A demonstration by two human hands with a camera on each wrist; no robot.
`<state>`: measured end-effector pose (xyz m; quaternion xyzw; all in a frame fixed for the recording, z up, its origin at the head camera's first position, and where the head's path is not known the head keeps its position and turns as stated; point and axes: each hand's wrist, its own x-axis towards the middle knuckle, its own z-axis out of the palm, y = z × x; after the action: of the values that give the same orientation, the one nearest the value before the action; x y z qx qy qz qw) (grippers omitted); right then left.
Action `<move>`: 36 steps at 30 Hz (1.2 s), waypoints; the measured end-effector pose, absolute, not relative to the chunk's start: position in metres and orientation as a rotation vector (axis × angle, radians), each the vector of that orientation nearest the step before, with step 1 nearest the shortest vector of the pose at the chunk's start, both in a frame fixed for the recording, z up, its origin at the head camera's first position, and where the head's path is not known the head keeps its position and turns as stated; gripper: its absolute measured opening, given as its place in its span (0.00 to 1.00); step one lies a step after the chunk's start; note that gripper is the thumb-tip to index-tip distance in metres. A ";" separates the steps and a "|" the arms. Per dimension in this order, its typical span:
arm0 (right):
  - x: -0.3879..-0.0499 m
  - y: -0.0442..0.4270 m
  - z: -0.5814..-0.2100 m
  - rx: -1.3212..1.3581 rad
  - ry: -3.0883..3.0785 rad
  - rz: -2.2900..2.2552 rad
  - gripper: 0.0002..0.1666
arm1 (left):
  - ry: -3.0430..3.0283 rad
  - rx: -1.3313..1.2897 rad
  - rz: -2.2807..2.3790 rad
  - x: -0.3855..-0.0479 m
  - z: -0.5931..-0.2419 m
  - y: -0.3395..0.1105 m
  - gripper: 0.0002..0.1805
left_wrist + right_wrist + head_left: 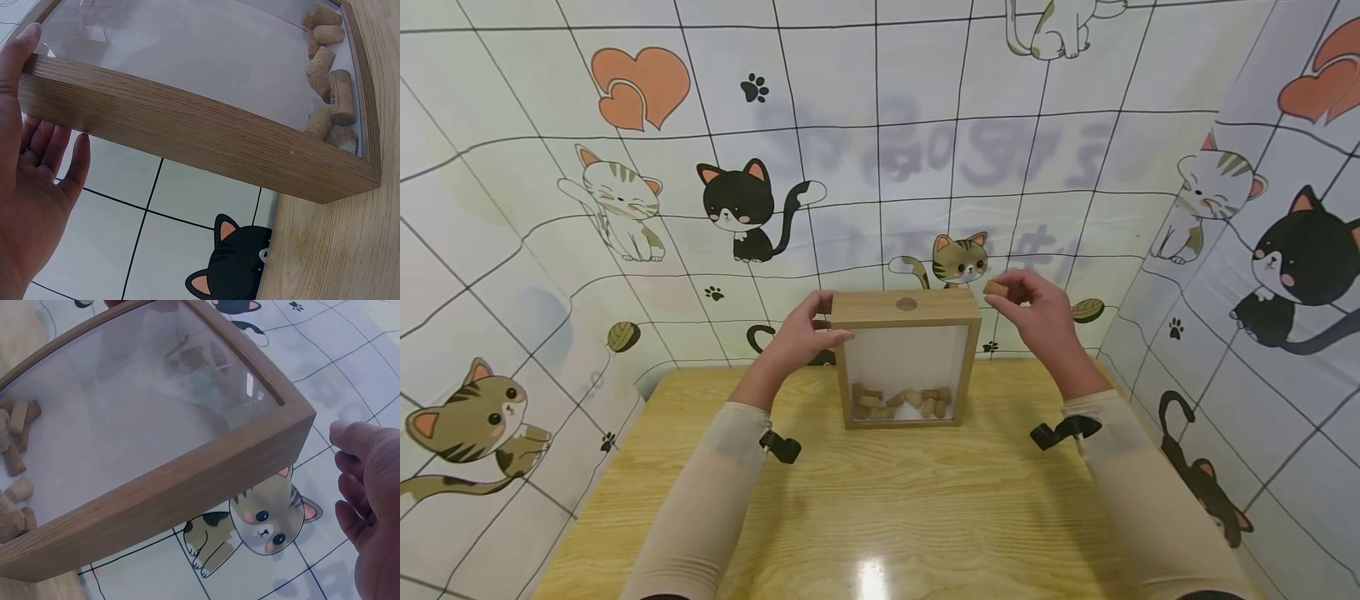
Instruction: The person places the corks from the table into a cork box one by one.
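Observation:
A shallow wooden shadow box point(865, 310) with a clear front stands upright on the table, a round hole point(906, 305) in its top bar. Several wine corks point(342, 97) lie along the bottom inside it. My left hand point(797, 340) grips the box's upper left edge, thumb at the front and fingers behind. Just off the upper right corner, my right hand point(1039, 310) pinches a single cork point(996, 288) between thumb and fingers. In the right wrist view that cork is hidden, and the right hand point(381, 481) shows apart from the frame.
The light wooden table point(880, 492) extends in front of the box. A white gridded cloth point(842, 175) printed with cats and hearts hangs close behind it and along both sides. Dark wrist mounts point(1066, 430) sit on both sleeves.

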<state>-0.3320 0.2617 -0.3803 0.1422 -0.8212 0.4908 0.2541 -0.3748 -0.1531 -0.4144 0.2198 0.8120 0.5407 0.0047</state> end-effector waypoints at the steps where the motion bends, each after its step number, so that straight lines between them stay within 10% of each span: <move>1: -0.332 0.260 -0.378 0.397 -2.226 1.342 0.16 | 2.542 0.693 1.693 -0.375 -0.414 -0.153 0.41; 36: -0.346 0.196 -0.337 0.875 -2.418 1.071 0.19 | 2.514 0.691 1.722 -0.374 -0.414 -0.152 0.40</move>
<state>-0.3464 0.1965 -0.3374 0.3091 -0.8543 0.3784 0.1774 -0.3744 -0.1524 -0.4138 0.2211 0.8046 0.5511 0.0086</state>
